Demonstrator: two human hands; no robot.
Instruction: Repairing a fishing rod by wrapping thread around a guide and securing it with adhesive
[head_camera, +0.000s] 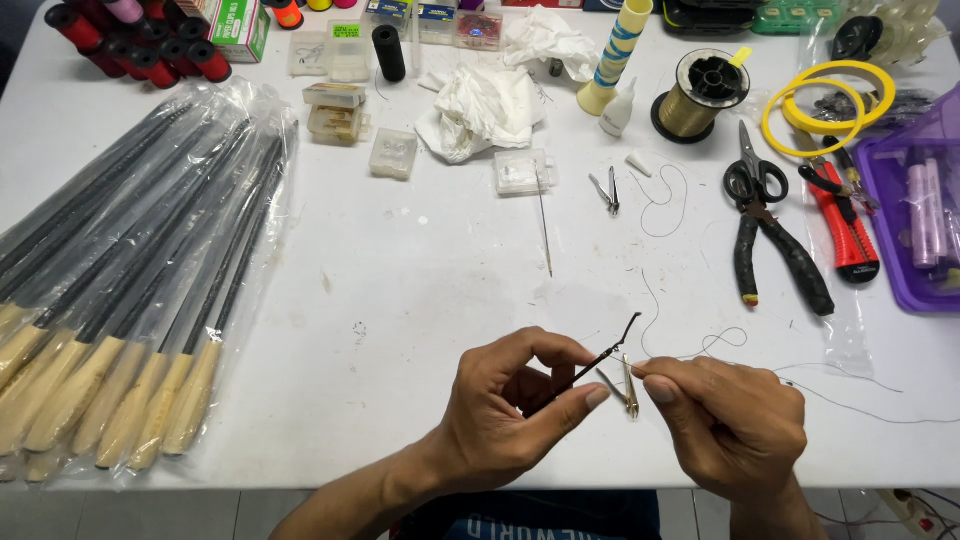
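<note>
My left hand (510, 405) pinches a thin dark rod tip (600, 357) between thumb and fingers, its hooked end pointing up and to the right. My right hand (735, 420) holds a thin pale thread (720, 340) at the fingertips, close against the rod tip. A small metal clipper (626, 390) hangs between the two hands, below the rod tip. The thread loops over the white table (420, 270) and trails off to the right.
A bundle of dark rods with cork handles in clear plastic (130, 290) lies at the left. Scissors (752, 175), black pliers (780, 260), a red tool (845, 225), a gold thread spool (700, 95), a needle (545, 225), small clear boxes and crumpled tissue (485, 105) sit further back. A purple tray (915, 200) is at right.
</note>
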